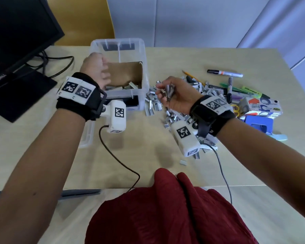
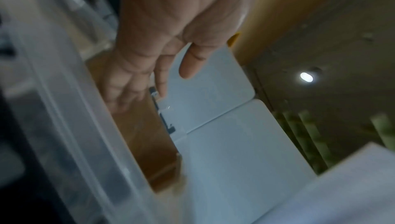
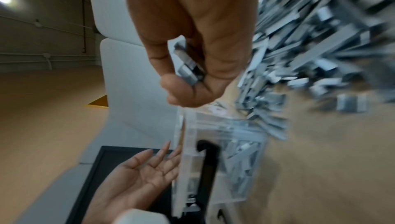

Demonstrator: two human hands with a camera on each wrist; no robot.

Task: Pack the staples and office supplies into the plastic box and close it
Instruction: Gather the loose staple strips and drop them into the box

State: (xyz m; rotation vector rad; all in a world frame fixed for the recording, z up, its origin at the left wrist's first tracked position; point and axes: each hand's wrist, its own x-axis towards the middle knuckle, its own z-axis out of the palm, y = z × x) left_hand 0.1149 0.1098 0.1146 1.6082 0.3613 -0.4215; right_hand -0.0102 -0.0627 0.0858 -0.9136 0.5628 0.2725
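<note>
The clear plastic box stands open at the table's back left, with a brown cardboard liner and some staple strips inside. My left hand hovers over the box's left rim, fingers relaxed and holding nothing; the right wrist view shows this left hand palm up. My right hand is raised just right of the box, and it grips a small bunch of staple strips. A big pile of loose staple strips lies on the table under and around that hand.
Markers, a pencil, highlighters, a staples carton, yellow scissors and a blue hole punch lie at the right. The clear lid sits under my left forearm. A monitor stands at the left.
</note>
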